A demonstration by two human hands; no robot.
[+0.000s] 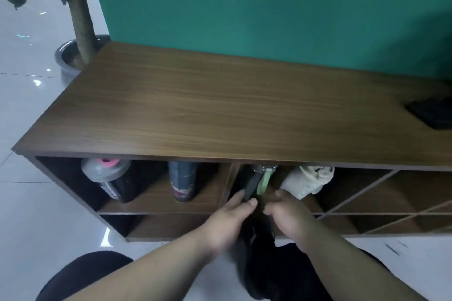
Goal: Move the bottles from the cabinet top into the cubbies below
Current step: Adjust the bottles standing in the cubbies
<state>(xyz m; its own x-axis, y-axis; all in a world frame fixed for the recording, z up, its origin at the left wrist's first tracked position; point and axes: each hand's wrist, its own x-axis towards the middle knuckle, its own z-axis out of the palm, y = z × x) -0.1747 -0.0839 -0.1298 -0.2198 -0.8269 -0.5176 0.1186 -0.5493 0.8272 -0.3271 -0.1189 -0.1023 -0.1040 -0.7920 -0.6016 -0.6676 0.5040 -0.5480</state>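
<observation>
The brown wooden cabinet top (220,110) carries no bottles. Four bottles stand in the upper cubbies: a black shaker with grey lid and pink cap (110,178), a dark blue bottle (183,182), a black bottle with a green strap (253,182) and a white bottle (305,182). My left hand (232,217) has its fingers around the base of the black green-strapped bottle inside the cubby. My right hand (288,215) sits just right of it, fingers curled near the bottle's base; whether it touches the bottle is unclear.
A green wall panel (269,7) rises behind the cabinet. A potted tree (78,32) stands at the cabinet's far left corner. A black flat object (433,112) lies on the top at the right edge. Diagonal dividers (367,193) cross the right cubbies. My shoe (259,247) rests on the white floor.
</observation>
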